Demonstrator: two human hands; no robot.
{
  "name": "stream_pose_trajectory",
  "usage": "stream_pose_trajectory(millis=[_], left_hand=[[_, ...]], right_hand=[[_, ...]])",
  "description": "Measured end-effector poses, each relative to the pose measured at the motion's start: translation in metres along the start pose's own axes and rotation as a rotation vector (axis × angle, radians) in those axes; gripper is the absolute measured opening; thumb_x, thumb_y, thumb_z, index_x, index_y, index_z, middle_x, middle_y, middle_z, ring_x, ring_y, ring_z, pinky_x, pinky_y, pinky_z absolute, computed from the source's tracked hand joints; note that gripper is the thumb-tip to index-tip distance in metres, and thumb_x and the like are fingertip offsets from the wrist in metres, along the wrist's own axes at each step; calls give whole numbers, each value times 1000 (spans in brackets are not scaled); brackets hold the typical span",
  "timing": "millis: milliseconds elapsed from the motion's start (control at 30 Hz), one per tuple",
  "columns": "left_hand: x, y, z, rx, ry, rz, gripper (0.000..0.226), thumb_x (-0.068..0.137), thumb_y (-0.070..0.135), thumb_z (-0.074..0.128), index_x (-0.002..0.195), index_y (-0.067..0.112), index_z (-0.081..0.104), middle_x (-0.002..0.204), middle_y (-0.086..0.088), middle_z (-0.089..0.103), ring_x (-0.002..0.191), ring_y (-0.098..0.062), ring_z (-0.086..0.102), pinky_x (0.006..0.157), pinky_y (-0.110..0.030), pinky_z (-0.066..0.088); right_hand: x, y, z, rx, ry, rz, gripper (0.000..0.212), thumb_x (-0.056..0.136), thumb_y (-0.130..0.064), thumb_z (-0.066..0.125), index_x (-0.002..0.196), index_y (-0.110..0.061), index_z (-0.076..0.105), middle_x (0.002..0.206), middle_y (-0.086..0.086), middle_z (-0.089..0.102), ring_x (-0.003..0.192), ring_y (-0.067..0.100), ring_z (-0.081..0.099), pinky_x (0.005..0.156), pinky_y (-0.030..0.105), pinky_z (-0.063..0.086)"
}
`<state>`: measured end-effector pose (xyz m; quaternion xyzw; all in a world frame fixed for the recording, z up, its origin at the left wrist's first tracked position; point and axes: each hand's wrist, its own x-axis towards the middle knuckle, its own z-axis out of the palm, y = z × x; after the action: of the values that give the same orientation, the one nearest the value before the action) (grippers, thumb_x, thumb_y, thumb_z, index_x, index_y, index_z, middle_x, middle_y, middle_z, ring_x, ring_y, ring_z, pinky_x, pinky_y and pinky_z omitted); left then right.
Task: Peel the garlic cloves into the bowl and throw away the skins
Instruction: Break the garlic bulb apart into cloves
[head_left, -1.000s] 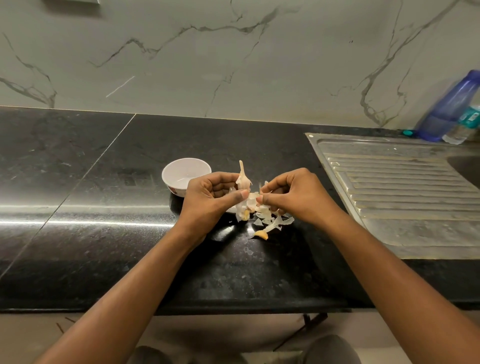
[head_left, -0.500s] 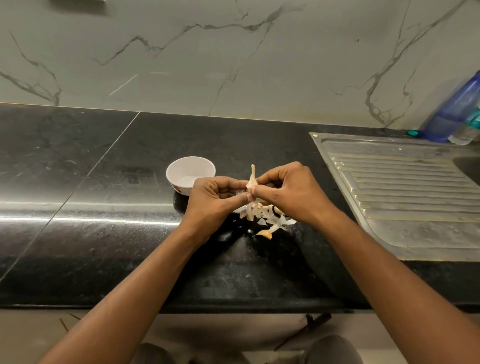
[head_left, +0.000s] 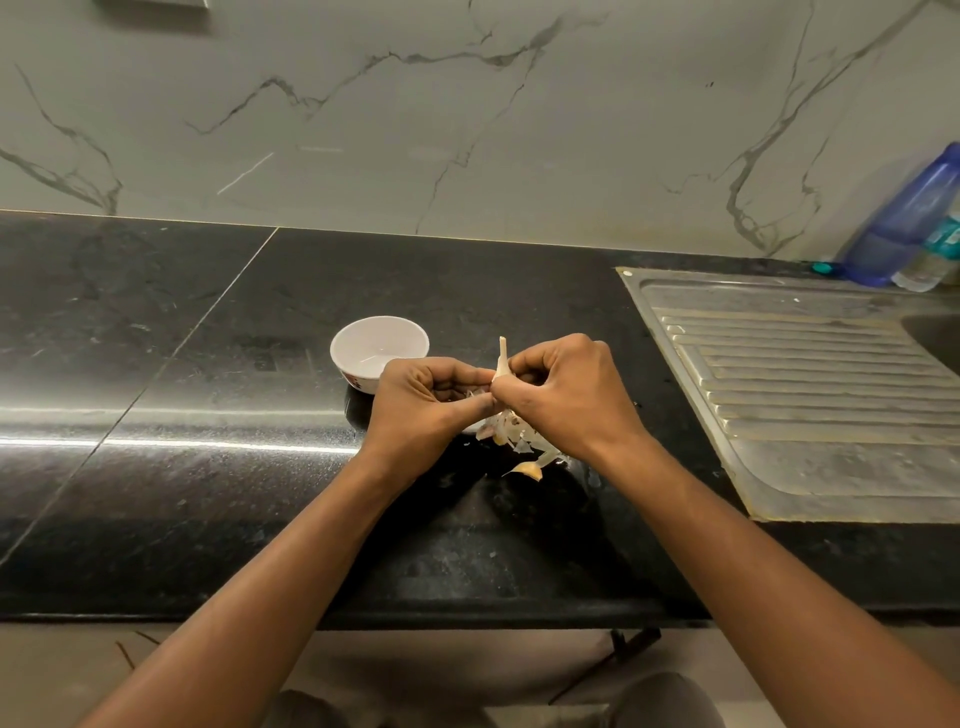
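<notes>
Nearest the camera, both forearms reach forward over the front edge of the black worktop (head_left: 208, 467). A heap of loose garlic skins (head_left: 511, 441) lies on the worktop, right of the white bowl (head_left: 363, 326) and nearer than it, partly hidden under the hands. One yellowish scrap (head_left: 529, 471) lies at the heap's near edge.

Directly above the heap, the left grip (head_left: 423, 400) and the right grip (head_left: 566, 395) meet fingertip to fingertip.
- Left grip: fingers curled, thumb and forefinger pinching the garlic (head_left: 502, 358) from the bowl side.
- Right grip: fingers curled, thumb and forefinger pinching the same garlic from the side away from the bowl.

The garlic sits between the two grips, clear of the worktop, just right of the bowl and outside it. Its pale stalk stands roughly upright above the fingers; its lower part is hidden by them. The left grip overlaps the bowl's near right rim in view; whether they touch cannot be told.

The bowl stands upright on the worktop. Well to its right, a steel drainboard (head_left: 805, 389) is set into the worktop. Farther back, far right of the bowl, a blue bottle (head_left: 904, 218) and a clear bottle (head_left: 932, 260) stand at the marble wall (head_left: 467, 130).
</notes>
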<state>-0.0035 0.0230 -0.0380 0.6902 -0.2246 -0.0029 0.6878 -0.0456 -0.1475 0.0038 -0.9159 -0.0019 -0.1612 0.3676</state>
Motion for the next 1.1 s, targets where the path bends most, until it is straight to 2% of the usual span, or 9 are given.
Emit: stream_pose_trajectory(millis=[233, 400, 500, 600, 700, 800, 933, 1000, 1100], left_hand=[[0, 0, -1, 7, -15, 11, 21, 83, -1, 85, 103, 1, 81, 91, -7, 82, 85, -26, 81, 79, -32, 65], [0, -1, 1, 1, 8, 12, 20, 81, 2, 88, 100, 3, 82, 90, -7, 82, 84, -27, 80, 81, -37, 66], [1, -1, 0, -22, 8, 16, 22, 82, -1, 86, 104, 2, 81, 93, -7, 82, 88, -28, 80, 84, -38, 66], [1, 1, 0, -56, -54, 28, 27, 86, -3, 82, 112, -1, 79, 102, -8, 82, 95, -27, 80, 88, -37, 65], [1, 1, 1, -26, -62, 49, 26, 85, -1, 83, 111, -2, 79, 101, -7, 82, 93, -25, 80, 85, -31, 64], [0, 1, 0, -39, -57, 42, 26, 84, -3, 83, 110, -3, 78, 99, -9, 82, 91, -27, 81, 84, -31, 65], [-1, 1, -1, -52, -93, 34, 26, 84, -4, 83, 109, -4, 78, 99, -12, 82, 91, -30, 81, 86, -38, 65], [-1, 1, -1, -39, -92, 43, 25, 84, -3, 83, 109, -4, 78, 98, -11, 82, 90, -28, 81, 84, -35, 65], [-1, 1, -1, -22, -80, 56, 25, 83, -3, 84, 108, -3, 79, 96, -9, 82, 89, -25, 81, 81, -29, 64]], right_hand=[[0, 2, -3, 5, -27, -44, 21, 93, -28, 72, 78, -23, 85, 62, -6, 73, 62, 14, 72, 62, 40, 62], [2, 7, 0, -39, -9, -64, 25, 92, -29, 68, 72, -20, 79, 60, 2, 68, 60, 21, 65, 58, 48, 55], [1, 6, -4, 21, -33, -76, 20, 99, -31, 70, 86, -26, 85, 69, -3, 76, 65, 16, 71, 64, 44, 61], [3, 8, -20, 101, -143, -61, 10, 96, -34, 80, 102, -28, 86, 80, -11, 81, 76, 7, 77, 72, 32, 66], [5, 11, -27, 92, -192, -60, 12, 95, -31, 81, 106, -26, 86, 82, -9, 81, 76, 11, 78, 72, 37, 67], [4, 11, -27, 115, -200, -44, 12, 96, -30, 81, 106, -25, 86, 82, -4, 82, 77, 16, 79, 73, 46, 67], [5, 12, -28, 133, -213, -18, 10, 95, -29, 82, 102, -24, 87, 83, -2, 82, 77, 20, 80, 73, 50, 67], [5, 11, -26, 131, -192, -13, 8, 94, -25, 83, 99, -22, 87, 80, -3, 81, 75, 18, 80, 71, 47, 68], [5, 9, -20, 133, -129, -11, 5, 91, -20, 83, 91, -20, 88, 73, -5, 80, 70, 12, 79, 68, 35, 68]])
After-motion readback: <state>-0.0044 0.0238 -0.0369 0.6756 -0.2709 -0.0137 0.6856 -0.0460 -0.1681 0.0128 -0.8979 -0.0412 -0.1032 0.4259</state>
